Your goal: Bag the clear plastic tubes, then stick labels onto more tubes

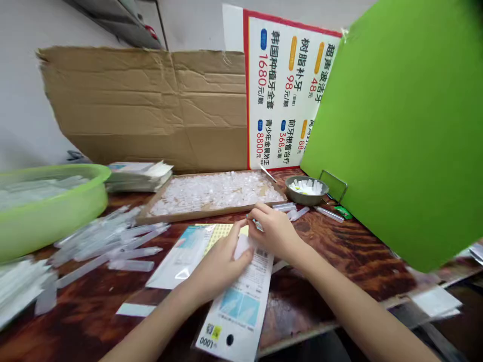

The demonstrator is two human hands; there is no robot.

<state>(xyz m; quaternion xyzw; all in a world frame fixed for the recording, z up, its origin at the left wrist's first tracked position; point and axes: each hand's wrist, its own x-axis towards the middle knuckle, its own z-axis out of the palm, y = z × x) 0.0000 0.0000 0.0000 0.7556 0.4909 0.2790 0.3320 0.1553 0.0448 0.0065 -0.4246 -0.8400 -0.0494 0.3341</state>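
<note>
The long white printed plastic packet (pixel 241 296) lies flat on the brown wood-grain counter (pixel 339 251), its long axis running away from the person, punched end nearest. Left hand (pixel 219 264) presses it with fingers narrow; right hand (pixel 273 231) pinches its far end.

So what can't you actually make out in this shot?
- Head view: what the right hand pinches; its own fingers cover it.
- The sheet under the left hand; the hand hides its middle.
- Print on the white packet: too small.
- Pieces in the cardboard tray: blurred together.
- Green basin: cut off by the left edge.
</note>
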